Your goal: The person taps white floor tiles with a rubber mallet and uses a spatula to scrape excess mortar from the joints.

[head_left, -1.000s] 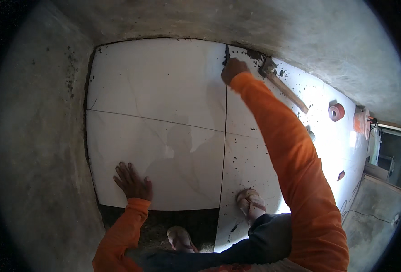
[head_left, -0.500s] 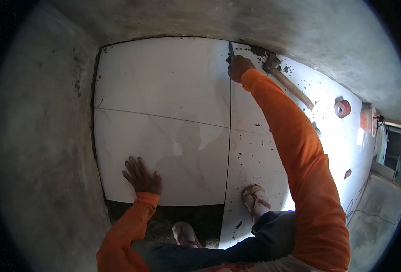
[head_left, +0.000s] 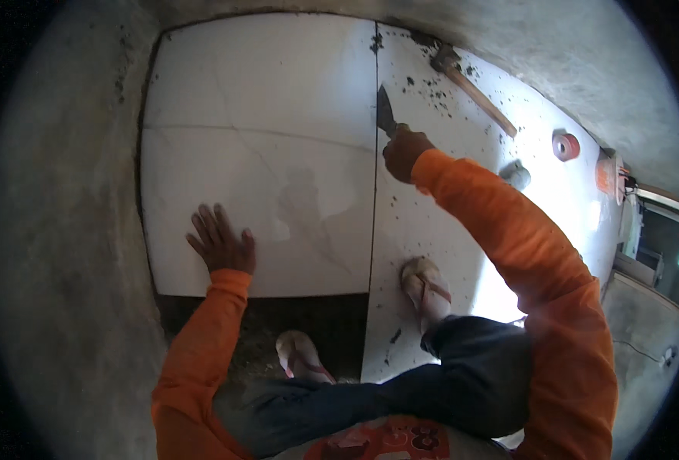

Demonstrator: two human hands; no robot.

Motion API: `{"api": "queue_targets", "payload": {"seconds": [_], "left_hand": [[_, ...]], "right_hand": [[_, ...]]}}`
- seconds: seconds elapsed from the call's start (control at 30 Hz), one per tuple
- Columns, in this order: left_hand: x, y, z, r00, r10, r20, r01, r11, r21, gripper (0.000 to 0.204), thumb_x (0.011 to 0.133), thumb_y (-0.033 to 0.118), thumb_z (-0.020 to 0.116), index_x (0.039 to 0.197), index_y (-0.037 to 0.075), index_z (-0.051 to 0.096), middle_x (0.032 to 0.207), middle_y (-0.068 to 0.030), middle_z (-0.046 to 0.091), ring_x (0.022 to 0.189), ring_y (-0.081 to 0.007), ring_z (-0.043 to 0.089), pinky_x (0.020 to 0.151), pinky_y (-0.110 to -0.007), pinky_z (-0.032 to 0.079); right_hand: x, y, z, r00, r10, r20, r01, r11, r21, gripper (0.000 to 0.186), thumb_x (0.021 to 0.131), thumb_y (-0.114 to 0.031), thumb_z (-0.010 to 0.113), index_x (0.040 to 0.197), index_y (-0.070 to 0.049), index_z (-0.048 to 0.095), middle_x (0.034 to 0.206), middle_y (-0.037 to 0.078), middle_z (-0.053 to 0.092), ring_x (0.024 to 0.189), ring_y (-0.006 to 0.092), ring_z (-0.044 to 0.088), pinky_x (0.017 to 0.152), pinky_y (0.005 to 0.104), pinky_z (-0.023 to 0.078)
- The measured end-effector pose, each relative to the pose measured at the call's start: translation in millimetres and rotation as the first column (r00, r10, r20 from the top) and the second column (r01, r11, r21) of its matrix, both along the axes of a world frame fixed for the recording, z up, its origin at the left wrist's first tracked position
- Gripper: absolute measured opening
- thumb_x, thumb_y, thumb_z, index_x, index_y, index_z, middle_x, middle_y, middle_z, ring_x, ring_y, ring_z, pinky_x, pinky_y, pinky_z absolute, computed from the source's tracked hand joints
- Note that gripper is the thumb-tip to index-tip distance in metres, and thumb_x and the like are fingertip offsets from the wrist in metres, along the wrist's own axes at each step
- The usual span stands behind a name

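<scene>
My left hand (head_left: 224,240) lies flat on a large white floor tile (head_left: 316,268), its fingers spread, near the tile's front left part. My right hand (head_left: 407,153) is closed round the handle of a pointing trowel (head_left: 385,109). The trowel's dark pointed blade reaches away from me along the joint between the left tiles and the right-hand ones. Whether the blade touches the tile I cannot tell. Another white tile (head_left: 263,77) lies beyond the one under my left hand, a thin seam between them.
A wooden-handled hammer (head_left: 477,100) lies among dark mortar crumbs (head_left: 431,93) at the far right. Farther right are a red roll (head_left: 565,146), a grey rounded object (head_left: 516,175) and an orange bucket (head_left: 606,176). Dark untiled ground (head_left: 309,318) lies before my feet. Grey walls (head_left: 63,230) border the tiles.
My right hand has drawn back toward me from the far end of the joint, and the trowel blade now shows clearly. My left hand stays flat on the tile. The view has shifted.
</scene>
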State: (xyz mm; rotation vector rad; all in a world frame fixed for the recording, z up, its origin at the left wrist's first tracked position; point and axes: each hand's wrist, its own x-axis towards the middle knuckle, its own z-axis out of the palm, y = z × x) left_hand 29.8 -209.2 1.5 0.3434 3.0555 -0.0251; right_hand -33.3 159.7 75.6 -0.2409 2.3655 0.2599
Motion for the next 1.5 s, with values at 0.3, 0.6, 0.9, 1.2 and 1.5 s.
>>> {"api": "queue_targets", "payload": {"seconds": [0.3,0.6,0.9,1.2,1.5], "left_hand": [[3.3,-8.0,-11.1,0.997,-0.013,-0.080,0.021,0.995,0.100,0.069,0.088,0.043,0.040,0.142,0.005,0.023,0.149,-0.0204,0.016,0.138,-0.0392,0.012,0.106,-0.062,0.010],[-1.4,-5.5,11.1,0.991,0.048,0.129,-0.050,0.999,0.016,0.071,0.088,0.043,0.042,0.145,0.009,0.016,0.151,-0.0175,0.011,0.140,-0.0358,0.006,0.108,-0.060,0.005],[0.7,-2.4,-12.7,0.994,0.034,-0.099,-0.025,0.995,0.097,0.068,0.086,0.041,0.044,0.142,0.008,0.025,0.149,-0.0190,0.019,0.138,-0.0381,0.016,0.105,-0.063,0.011],[3.6,2.7,-10.8,0.998,0.007,-0.062,0.000,0.994,0.106,0.068,0.087,0.045,0.037,0.143,0.009,0.023,0.150,-0.0178,0.017,0.139,-0.0366,0.013,0.107,-0.060,0.010],[1.3,-0.3,-2.9,0.996,0.005,-0.085,0.006,0.991,0.133,0.064,0.089,0.045,0.035,0.139,0.006,0.031,0.147,-0.0204,0.022,0.136,-0.0399,0.019,0.105,-0.063,0.013]], "right_hand": [[0.2,-7.4,-0.4,0.918,-0.379,-0.119,0.378,0.925,-0.029,0.034,0.088,-0.021,0.043,0.110,-0.002,0.059,0.112,0.024,0.058,0.103,0.0376,0.058,0.085,0.0437,0.049],[48.0,-29.6,7.5,0.807,-0.544,-0.231,0.519,0.839,-0.162,0.047,0.087,-0.021,0.043,0.129,0.000,0.038,0.110,0.031,0.055,0.097,0.0424,0.059,0.079,0.0453,0.052],[-45.8,5.3,75.8,0.938,-0.338,0.070,0.338,0.941,0.022,0.021,0.080,-0.007,0.046,0.080,0.001,0.065,0.077,0.018,0.066,0.076,0.0280,0.066,0.067,0.0365,0.054],[-103.8,41.9,48.1,0.853,-0.377,-0.361,0.395,0.918,-0.026,0.025,0.083,-0.022,0.054,0.093,-0.003,0.067,0.093,0.017,0.066,0.089,0.0332,0.064,0.076,0.0400,0.052],[-121.9,43.1,5.8,0.801,-0.415,-0.431,0.429,0.901,-0.069,0.027,0.082,-0.023,0.057,0.099,-0.004,0.065,0.099,0.018,0.064,0.096,0.0326,0.062,0.079,0.0397,0.051]]}}
